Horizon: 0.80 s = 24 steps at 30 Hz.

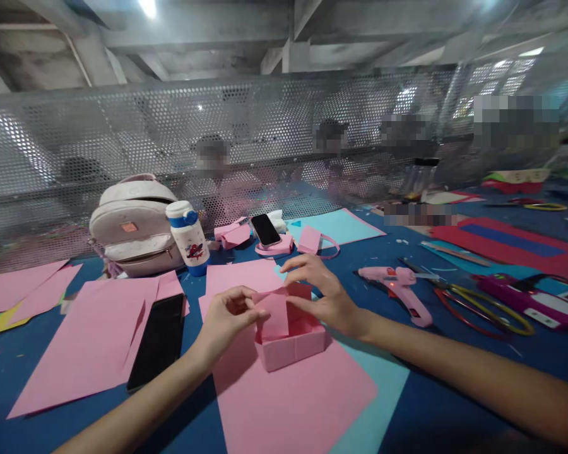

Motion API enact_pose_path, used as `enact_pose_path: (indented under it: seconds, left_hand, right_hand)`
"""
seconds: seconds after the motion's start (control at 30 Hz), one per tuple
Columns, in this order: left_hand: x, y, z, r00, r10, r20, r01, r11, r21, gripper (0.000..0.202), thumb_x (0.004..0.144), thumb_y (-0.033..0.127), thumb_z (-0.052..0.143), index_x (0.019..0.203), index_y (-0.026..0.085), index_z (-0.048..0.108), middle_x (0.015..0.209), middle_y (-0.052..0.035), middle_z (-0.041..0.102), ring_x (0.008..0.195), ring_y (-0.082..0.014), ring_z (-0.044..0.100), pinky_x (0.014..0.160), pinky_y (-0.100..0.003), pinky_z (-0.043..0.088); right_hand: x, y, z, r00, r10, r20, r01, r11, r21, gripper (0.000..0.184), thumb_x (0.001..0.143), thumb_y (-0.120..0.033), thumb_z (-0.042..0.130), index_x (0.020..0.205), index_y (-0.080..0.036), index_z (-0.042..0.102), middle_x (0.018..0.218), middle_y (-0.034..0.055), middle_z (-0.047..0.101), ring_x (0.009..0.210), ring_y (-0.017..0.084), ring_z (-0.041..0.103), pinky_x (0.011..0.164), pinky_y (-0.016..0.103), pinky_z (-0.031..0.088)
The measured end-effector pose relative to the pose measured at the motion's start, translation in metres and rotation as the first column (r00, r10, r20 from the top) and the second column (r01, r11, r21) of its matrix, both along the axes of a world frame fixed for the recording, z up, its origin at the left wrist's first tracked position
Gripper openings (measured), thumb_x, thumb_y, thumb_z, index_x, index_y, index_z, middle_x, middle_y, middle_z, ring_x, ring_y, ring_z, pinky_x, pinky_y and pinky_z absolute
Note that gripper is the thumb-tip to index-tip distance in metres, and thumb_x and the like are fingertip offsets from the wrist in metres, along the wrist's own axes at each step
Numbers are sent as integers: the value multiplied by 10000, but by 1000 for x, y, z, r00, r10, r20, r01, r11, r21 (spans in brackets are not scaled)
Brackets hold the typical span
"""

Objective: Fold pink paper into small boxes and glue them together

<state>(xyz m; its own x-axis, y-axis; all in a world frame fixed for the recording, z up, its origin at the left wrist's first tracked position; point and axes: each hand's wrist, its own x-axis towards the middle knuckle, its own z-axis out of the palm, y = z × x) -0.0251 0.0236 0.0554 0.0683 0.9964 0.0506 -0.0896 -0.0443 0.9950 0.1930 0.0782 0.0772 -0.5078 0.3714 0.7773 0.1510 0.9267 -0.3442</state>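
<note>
On the table in front of me is a small open-topped pink paper box [291, 351], resting on pink sheets. An upright piece of pink paper [273, 317] stands at its left inner side. My left hand [231, 315] is closed, pinching that piece between thumb and curled fingers at its left edge. At the upper right of the same piece, my right hand [324, 296] bends round with its thumb and forefinger at the edge. Its other fingers arch above the back of the box. Part of the box's rear wall is hidden by the right hand.
A pink glue gun [400, 287], scissors [483, 309] and a purple case [532, 301] lie right. Left are a black phone [158, 340] and pink sheets [85, 340]. A bottle [189, 243] and backpack [137, 227] stand before a perforated metal screen [265, 120]. People sit beyond it.
</note>
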Motion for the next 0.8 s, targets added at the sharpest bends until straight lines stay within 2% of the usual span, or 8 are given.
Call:
enact_pose_path:
  seconds: [0.17,0.3,0.4,0.5,0.7,0.8]
  left_hand:
    - [0,-3,1,1000,-15,9,15,1000,21,374,589,320,914,804,138,667,586,40,620,615,-113,623,671,-221,509]
    - [-2,-1,2,1000,-15,18,14,998,58,336,584,305,911,681,136,638,655,15,661,643,-108,624,677,-210,510]
    - [-3,-1,2,1000,-24,15,23,998,62,316,595,286,902,666,135,634,653,5,670,648,-118,636,679,-216,512]
    - [-2,-2,1,999,-33,8,32,998,61,288,622,258,880,769,140,663,608,20,651,622,-122,632,682,-232,515]
    - [0,-5,-3,999,-26,-20,28,997,72,262,651,247,843,802,134,661,679,-10,671,646,-133,623,670,-241,497]
    - [0,-4,-4,999,-30,-33,33,997,76,237,662,253,826,777,132,657,674,-10,659,630,-127,602,647,-235,480]
  right_hand:
    - [-15,0,28,951,57,303,-102,986,133,290,975,-258,581,1260,-208,565,1144,81,675,1051,229,574,933,415,442]
    - [-28,6,42,889,64,453,-201,944,261,221,985,-213,567,1192,-205,644,1104,78,683,1001,199,573,909,376,458]
    - [-32,10,44,890,53,452,-209,930,303,172,997,-194,541,1083,-197,689,1056,70,696,956,184,573,889,363,455]
    - [-29,10,41,909,57,412,-189,939,288,164,999,-174,528,1045,-181,685,1006,66,704,919,185,565,849,345,449]
    - [-23,5,36,935,74,346,-156,964,215,126,979,-267,598,938,-161,651,912,54,685,866,183,566,842,335,435]
    - [-24,2,35,927,71,369,-159,964,212,143,992,-286,576,960,-173,658,941,56,677,880,180,562,840,337,431]
